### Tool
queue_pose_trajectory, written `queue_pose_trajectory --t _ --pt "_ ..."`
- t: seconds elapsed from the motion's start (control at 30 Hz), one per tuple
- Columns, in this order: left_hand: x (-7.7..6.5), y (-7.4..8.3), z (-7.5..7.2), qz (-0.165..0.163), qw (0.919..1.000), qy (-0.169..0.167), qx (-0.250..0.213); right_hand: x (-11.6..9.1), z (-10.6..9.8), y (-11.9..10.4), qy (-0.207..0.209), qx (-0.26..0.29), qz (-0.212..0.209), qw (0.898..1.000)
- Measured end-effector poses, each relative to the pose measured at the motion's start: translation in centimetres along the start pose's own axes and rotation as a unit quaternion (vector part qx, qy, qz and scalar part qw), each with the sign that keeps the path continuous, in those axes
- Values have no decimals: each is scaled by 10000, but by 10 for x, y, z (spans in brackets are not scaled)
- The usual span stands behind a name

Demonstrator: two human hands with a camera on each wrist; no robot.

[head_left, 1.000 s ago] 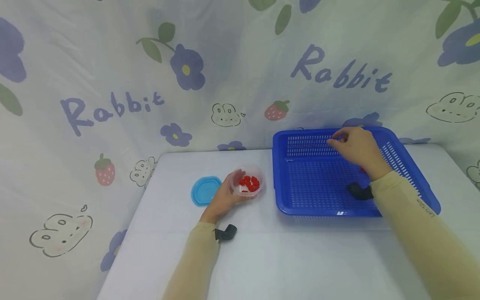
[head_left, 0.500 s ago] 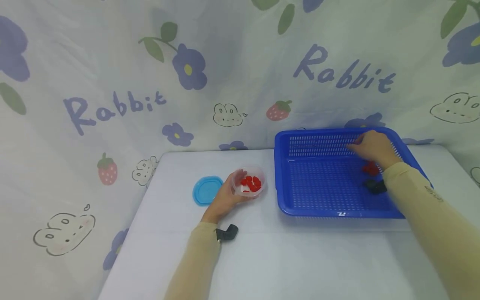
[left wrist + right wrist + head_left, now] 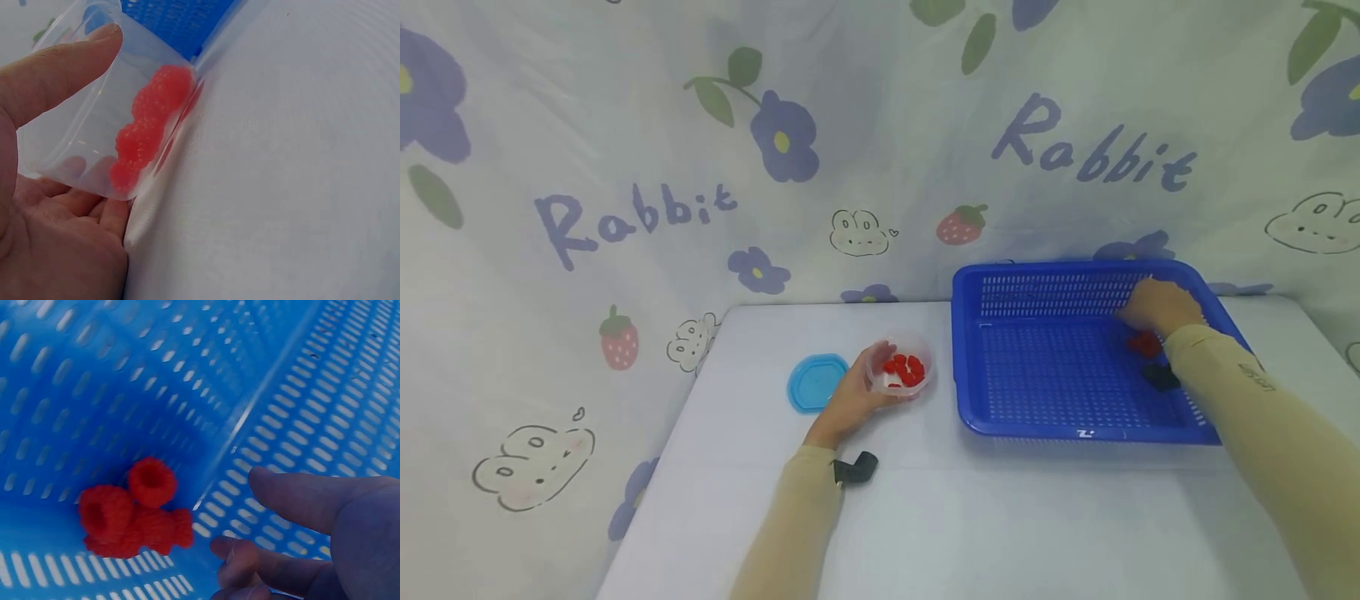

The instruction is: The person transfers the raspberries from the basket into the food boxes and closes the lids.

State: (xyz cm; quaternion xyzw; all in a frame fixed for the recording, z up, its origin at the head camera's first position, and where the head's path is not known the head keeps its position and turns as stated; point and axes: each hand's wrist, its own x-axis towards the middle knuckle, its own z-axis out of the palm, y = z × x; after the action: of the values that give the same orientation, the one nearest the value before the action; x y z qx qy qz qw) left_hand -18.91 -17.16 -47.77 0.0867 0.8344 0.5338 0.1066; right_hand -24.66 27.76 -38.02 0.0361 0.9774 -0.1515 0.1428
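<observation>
My left hand (image 3: 850, 404) grips a clear plastic tub (image 3: 69, 134), thumb over its side and fingers beneath. Several red raspberries (image 3: 147, 128) lie together along the bottom of the tub, which stands on the white table. Inside the blue plastic basket (image 3: 1067, 433), my right hand (image 3: 1161, 307) reaches toward the far right corner. More raspberries (image 3: 106, 515) are heaped in a corner there. In the right wrist view the thumb and fingers are apart, with nothing between them, a short way from the heap.
A light blue lid (image 3: 815, 385) lies on the white table (image 3: 985, 525) left of the tub. The basket's slotted walls rise around the right hand. Behind the table hangs a patterned curtain (image 3: 880, 133).
My right hand has moved rightward and then lower into the basket's far right corner, uncovering the raspberries near its wrist. The left hand keeps its grip on the tub.
</observation>
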Motion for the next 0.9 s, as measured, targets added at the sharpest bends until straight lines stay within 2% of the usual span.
queue_pose_trajectory --t 0.37,0.53,0.7,0.9 --pt "-2 1 -2 157 9999 -44 -13 8 9 6 13 -264 169 9995" --pt "-1 1 -2 192 9998 -66 -90 7 13 6 348 -211 59 9992" --pt "-1 1 -1 82 9999 -49 -94 8 19 6 584 -253 33 9980" --pt "0 3 0 -23 10000 -14 -41 10 22 6 660 -338 86 9972"
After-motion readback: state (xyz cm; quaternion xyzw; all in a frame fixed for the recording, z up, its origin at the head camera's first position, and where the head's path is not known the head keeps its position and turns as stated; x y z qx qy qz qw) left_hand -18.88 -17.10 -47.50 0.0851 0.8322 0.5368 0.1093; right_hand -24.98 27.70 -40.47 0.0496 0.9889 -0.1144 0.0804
